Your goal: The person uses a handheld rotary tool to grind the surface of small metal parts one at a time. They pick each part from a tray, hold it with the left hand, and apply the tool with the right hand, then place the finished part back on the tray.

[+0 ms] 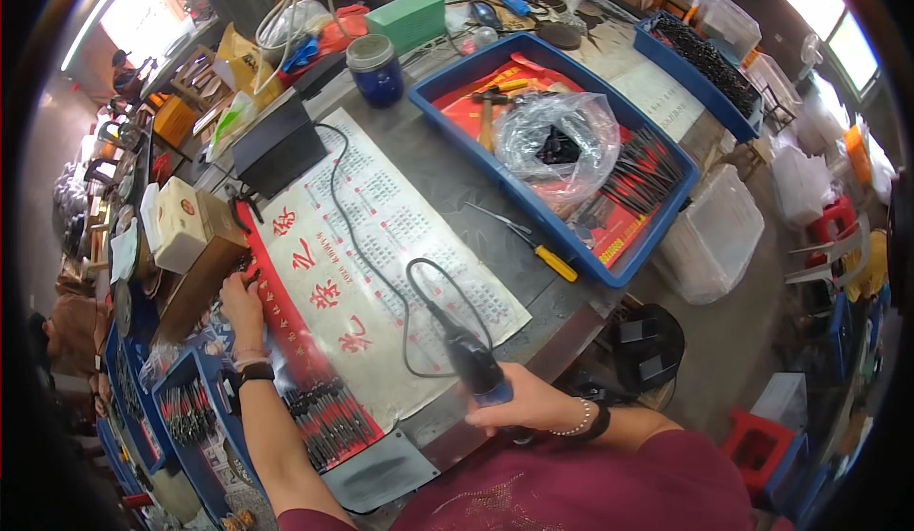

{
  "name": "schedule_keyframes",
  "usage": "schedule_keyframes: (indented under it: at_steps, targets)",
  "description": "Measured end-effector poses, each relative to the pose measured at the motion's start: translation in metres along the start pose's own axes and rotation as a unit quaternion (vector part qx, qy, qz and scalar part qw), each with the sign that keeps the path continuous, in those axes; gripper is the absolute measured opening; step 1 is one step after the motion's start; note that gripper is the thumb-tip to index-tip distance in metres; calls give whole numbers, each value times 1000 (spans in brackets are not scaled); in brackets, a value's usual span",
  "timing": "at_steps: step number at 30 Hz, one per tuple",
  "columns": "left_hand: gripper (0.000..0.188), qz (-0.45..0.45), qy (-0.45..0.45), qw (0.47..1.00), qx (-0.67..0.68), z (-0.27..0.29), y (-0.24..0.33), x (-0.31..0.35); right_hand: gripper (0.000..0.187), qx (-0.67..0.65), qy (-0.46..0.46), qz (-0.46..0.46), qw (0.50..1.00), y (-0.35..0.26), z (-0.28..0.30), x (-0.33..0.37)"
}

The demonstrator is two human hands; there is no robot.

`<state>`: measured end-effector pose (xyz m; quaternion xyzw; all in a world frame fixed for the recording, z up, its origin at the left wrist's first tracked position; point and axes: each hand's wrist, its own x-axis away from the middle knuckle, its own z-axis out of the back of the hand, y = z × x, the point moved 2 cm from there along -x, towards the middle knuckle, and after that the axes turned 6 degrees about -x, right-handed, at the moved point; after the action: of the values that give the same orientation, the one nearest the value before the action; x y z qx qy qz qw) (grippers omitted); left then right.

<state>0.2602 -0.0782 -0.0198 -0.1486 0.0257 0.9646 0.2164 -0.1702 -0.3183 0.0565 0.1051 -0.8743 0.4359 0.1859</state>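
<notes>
My right hand (522,400) is wrapped round a black corded electric screwdriver (468,358), held over the near edge of the bench. Its cable loops across a calendar sheet (381,245) to a black power box (279,146). My left hand (242,307) reaches to the sheet's red left margin, beside a brown wooden box (195,284). Its fingers are bent together at a small dark thing, too unclear to name. Several black-and-red slim tools (328,426) lie in a row by my left forearm, on the sheet's near end.
A blue tray (562,231) holds a clear plastic bag (562,150), a hammer (487,117) and more black-and-red tools. A yellow-handled screwdriver (552,260) lies beside it. At the back stand a blue jar (374,69) and a green block (407,22). Blue trays (205,426) flank my left arm.
</notes>
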Motion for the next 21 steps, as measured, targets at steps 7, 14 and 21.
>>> schedule_keyframes:
  at_steps: [7, 14, 21]
  targets:
    - [20, 46, 42, 966, 250, 54, 43, 26, 40, 18, -18, 7, 1000, 2, -5, 4]
    - [26, 35, -86, 789, 607, 174, 145, 133, 36, 20, -38, 26, 999, 0, -15, 20]
    - [22, 174, -338, 570, 729, 202, 186, 266, 39, 50, -31, 33, 998, 3, -17, 40]
